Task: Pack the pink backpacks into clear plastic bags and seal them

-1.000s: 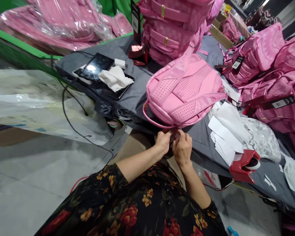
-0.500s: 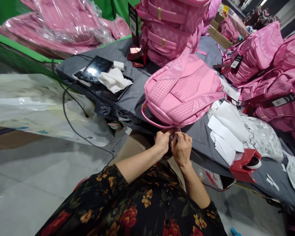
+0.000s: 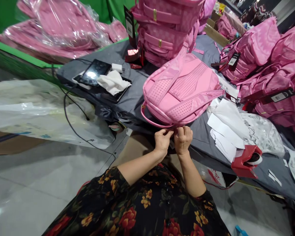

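**Entry: pink backpack (image 3: 179,91).** It lies back panel up on the grey cloth (image 3: 135,98), with its carry loop toward the person.

- **Hands:** The left hand (image 3: 163,139) and right hand (image 3: 183,139) are at the backpack's near edge, knuckles close together. The fingertips of both are pinched tight on a small piece between them. The fingers hide it; it is possibly a tag.
- **Right of the backpack:** paper sheets (image 3: 226,127) just beside it, and a red tape dispenser (image 3: 247,160) nearer the person.
- **Left of the backpack:** a tablet (image 3: 93,70) and a white rag (image 3: 113,82).
- **Behind the backpack:** stacked bags (image 3: 162,29).

**Risk:** The pinch sits over the cloth's edge, so a slip would likely drop the small piece to the floor. A hard tug could drag the backpack toward that edge.
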Available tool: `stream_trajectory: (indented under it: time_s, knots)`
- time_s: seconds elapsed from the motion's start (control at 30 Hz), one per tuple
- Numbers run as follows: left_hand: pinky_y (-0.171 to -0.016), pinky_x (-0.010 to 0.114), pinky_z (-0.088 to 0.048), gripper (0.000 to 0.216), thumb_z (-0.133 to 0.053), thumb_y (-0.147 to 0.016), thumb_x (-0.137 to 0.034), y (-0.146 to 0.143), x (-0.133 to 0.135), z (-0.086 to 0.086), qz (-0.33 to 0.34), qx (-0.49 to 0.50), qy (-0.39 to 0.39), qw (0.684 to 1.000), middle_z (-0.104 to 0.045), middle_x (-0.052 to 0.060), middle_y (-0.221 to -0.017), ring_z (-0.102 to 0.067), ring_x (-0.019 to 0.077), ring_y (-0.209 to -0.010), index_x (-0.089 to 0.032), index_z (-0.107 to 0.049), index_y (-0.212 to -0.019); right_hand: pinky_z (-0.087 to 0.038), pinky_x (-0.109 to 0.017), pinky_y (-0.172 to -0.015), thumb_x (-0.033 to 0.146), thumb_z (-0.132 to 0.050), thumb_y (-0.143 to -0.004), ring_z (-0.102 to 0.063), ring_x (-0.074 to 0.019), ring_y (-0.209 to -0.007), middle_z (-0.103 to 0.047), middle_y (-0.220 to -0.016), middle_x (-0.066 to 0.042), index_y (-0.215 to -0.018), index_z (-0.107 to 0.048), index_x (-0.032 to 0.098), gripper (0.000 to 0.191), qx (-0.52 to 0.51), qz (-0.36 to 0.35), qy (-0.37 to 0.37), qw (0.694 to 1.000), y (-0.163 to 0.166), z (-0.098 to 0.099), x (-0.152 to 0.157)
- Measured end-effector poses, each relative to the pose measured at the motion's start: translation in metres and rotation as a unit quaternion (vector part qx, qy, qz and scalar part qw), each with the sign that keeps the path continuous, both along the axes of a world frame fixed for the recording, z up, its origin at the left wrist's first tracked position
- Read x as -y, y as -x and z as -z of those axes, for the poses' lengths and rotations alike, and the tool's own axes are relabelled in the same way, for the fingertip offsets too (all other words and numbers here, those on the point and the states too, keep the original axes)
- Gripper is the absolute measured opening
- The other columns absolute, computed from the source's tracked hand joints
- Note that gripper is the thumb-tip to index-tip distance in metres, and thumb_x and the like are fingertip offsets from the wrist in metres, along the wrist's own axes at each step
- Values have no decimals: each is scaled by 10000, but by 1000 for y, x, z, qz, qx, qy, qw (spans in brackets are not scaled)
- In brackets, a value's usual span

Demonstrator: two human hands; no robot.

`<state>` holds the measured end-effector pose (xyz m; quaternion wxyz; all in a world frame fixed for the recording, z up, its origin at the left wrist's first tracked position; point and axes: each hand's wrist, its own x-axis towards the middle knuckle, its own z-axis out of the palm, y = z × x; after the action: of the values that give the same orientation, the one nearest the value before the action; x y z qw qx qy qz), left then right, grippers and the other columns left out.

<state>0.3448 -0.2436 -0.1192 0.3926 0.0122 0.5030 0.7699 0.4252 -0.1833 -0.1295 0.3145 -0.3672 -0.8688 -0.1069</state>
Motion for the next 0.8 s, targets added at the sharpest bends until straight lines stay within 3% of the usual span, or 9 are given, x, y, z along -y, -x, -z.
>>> stream_trajectory:
  time_s: [0.17,0.3,0.5,0.63,0.7,0.8]
  knots:
    - [-746,284,-532,188,-880,-612,-317,5,-2,-10,22,-31,-2,999,-757,14,-720,-631,164,-708,-169,-810,-703,-345,-360,-774,221,-537,-951,-463,-241,-901,-593,-995,-112,-964,-650,189,118,88,-68,-7,994,-12,-18,9]
    - [-789,319,-554,181,-874,-627,-263,4,3,-16,49,2,-16,999,-770,49,-753,-682,187,-737,-149,-815,-755,-336,-370,-761,257,-548,-939,-455,-252,-885,-591,-978,-114,-899,-621,199,101,99,-33,-11,994,-8,-22,15]
    - [-992,351,-528,254,-853,-700,-276,4,28,-9,19,-25,-57,998,-788,58,-961,-717,200,-949,-178,-797,-927,-331,-353,-743,254,-497,-1009,-487,-229,-817,-600,-822,-69,-819,-578,219,209,15,5,23,1000,-1,-20,12]
    - [-1052,381,-497,316,-862,-712,-338,1,13,1,114,79,-130,982,-785,73,-1038,-700,240,-1082,-168,-784,-967,-379,-329,-755,283,-511,-995,-528,-203,-797,-633,-814,-49,-831,-584,212,194,-59,-30,148,987,-5,-32,9]
    - [-1056,392,-498,381,-904,-656,-322,-3,1,6,150,155,-172,961,-787,87,-1046,-705,257,-1091,-151,-782,-974,-403,-309,-736,315,-531,-962,-534,-179,-747,-632,-775,-27,-798,-584,211,201,-106,-50,239,964,-8,-40,4]
    - [-992,350,-523,370,-956,-575,-268,-8,-9,13,153,234,-167,945,-791,51,-916,-727,207,-931,-146,-780,-877,-411,-278,-671,373,-574,-899,-505,-145,-653,-616,-692,5,-735,-586,207,234,-168,-70,366,913,-11,-49,-5]
